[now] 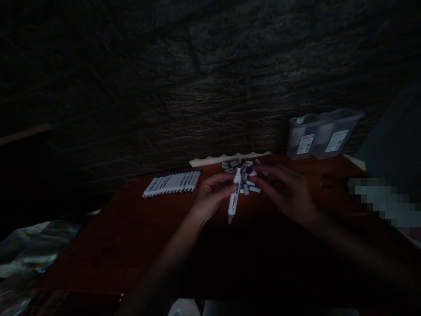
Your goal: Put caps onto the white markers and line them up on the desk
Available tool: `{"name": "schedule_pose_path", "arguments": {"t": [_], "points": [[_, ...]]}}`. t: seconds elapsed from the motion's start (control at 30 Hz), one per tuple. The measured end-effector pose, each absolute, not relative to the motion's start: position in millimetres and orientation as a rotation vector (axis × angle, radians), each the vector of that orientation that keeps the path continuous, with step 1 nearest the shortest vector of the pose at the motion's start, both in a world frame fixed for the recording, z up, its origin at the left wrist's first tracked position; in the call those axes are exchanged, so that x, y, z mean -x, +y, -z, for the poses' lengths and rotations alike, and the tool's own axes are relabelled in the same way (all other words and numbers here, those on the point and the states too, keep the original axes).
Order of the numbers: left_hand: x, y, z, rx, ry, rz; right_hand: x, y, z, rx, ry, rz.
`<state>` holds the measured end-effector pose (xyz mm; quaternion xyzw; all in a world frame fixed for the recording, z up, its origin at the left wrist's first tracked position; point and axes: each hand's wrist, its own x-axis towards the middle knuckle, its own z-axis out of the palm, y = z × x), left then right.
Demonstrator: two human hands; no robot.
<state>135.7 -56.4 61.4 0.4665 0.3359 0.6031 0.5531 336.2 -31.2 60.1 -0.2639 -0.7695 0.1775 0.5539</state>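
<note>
Over the middle of the table, my left hand (213, 195) pinches a white marker (234, 197) between thumb and fingers. The marker is held nearly upright, its dark grey end pointing down towards me and its white end up. Just to the right, my right hand (289, 188) grips a marker cap (250, 170) with a purple end between thumb and forefinger. The cap is apart from the marker. Beneath and behind both hands lies a loose pile of marker caps (246, 189), mostly grey and white, partly hidden by my fingers.
To the left, several white markers (173, 182) lie side by side in a row on the brown wooden table (138, 237). Two clear plastic bins (301, 140) stand at the back right against the dark brick-patterned wall (204, 96). Crumpled plastic (39, 245) is at the lower left.
</note>
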Motion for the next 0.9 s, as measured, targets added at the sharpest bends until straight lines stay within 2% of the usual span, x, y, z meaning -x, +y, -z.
{"name": "schedule_pose_path", "arguments": {"t": [0.9], "points": [[-135.9,-60.6,-56.2,-1.172,0.862,-1.354,-336.8,-31.5,-60.9,0.629,-1.842,-0.375]]}}
